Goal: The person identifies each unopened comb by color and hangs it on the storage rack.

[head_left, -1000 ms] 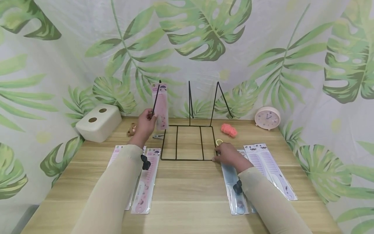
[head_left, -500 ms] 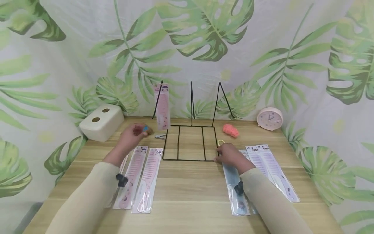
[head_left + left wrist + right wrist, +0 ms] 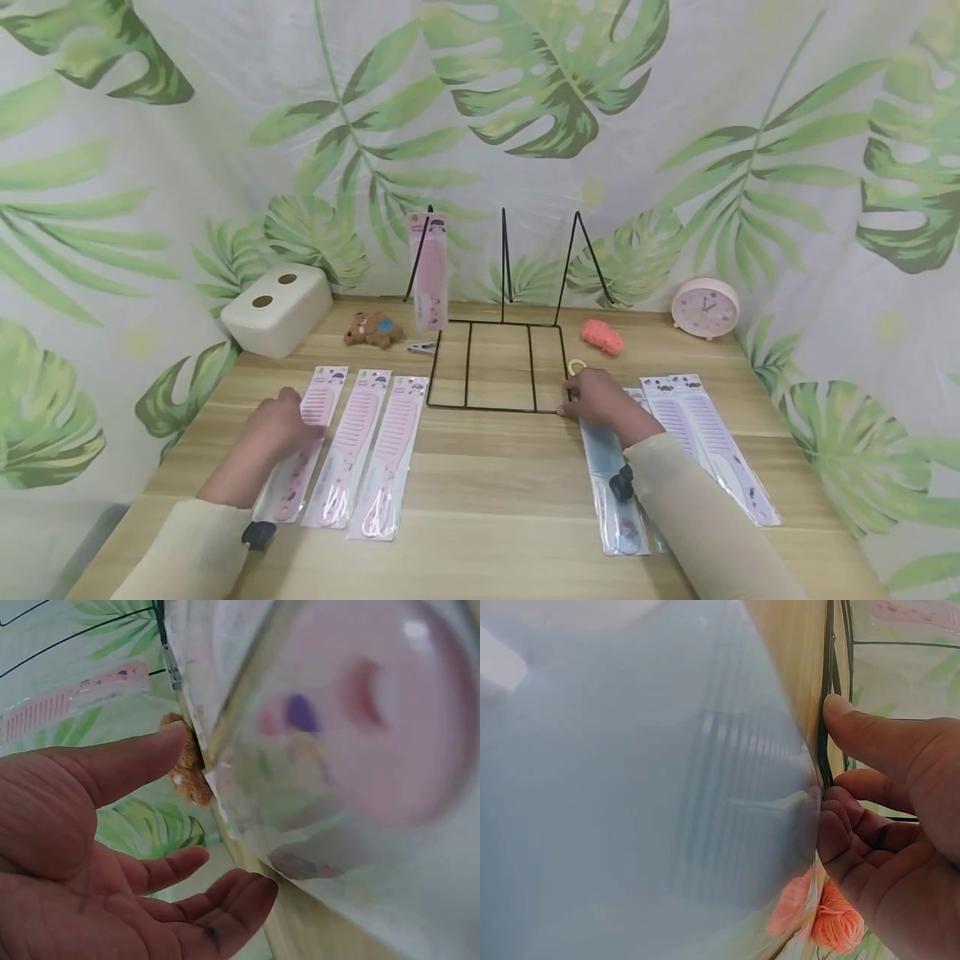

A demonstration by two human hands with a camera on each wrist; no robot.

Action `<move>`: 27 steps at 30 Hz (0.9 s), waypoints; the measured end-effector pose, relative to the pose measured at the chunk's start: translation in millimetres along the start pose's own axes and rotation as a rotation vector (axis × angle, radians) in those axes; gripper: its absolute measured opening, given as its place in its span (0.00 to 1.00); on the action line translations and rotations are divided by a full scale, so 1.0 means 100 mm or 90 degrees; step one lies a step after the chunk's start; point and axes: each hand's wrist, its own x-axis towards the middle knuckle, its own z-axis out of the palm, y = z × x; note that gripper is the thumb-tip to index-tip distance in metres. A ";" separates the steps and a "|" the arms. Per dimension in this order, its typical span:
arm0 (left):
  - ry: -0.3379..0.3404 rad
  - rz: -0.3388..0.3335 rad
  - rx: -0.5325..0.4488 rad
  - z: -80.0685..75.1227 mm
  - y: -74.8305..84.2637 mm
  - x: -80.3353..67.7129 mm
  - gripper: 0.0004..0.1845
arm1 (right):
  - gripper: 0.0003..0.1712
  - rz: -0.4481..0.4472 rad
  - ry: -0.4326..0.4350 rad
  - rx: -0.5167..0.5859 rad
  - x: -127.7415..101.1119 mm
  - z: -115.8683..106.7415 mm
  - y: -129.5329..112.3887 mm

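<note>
My left hand (image 3: 281, 425) is over the leftmost packaged pink comb (image 3: 321, 400), thumb and fingers spread with nothing between them in the left wrist view. Two more packaged pink combs, a middle one (image 3: 352, 450) and a right one (image 3: 392, 454), lie beside it. Another packaged pink comb (image 3: 430, 271) hangs upright on the left prong of the black wire rack (image 3: 468, 367). My right hand (image 3: 600, 398) pinches the rack's front right corner, thumb against the wire and fingers curled. Below that hand lies a packaged blue comb (image 3: 602, 458), partly covered by my arm.
Packaged purple combs (image 3: 712, 433) lie at the right. Behind are a white box with holes (image 3: 277, 312), a brown bear (image 3: 375, 330), a metal clip (image 3: 422, 347), coral yarn (image 3: 602, 337) and a pink clock (image 3: 705, 308). A yellow ring (image 3: 576, 366) touches the rack's right side.
My left hand has left the hanging comb, passed by the bear and come down left to the leftmost pink comb. My right hand stays on the rack.
</note>
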 end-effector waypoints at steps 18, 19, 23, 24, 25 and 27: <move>-0.075 -0.061 -0.069 -0.01 -0.25 0.09 0.46 | 0.22 -0.002 0.003 0.007 -0.04 0.01 -0.03; -0.075 -0.057 -0.084 -0.01 -0.28 0.10 0.44 | 0.22 -0.001 0.003 0.008 -0.04 0.00 -0.03; -0.078 -0.043 -0.129 -0.05 -0.38 0.14 0.35 | 0.22 0.000 0.000 0.012 -0.03 0.01 -0.02; -0.083 -0.041 -0.135 -0.07 -0.40 0.15 0.33 | 0.22 0.000 0.001 0.010 -0.02 0.01 -0.02; -0.086 -0.036 -0.140 -0.09 -0.41 0.16 0.33 | 0.22 0.001 0.001 0.008 -0.02 0.01 -0.01; -0.092 -0.027 -0.160 -0.14 -0.43 0.15 0.33 | 0.23 0.002 0.002 0.005 -0.02 0.01 -0.01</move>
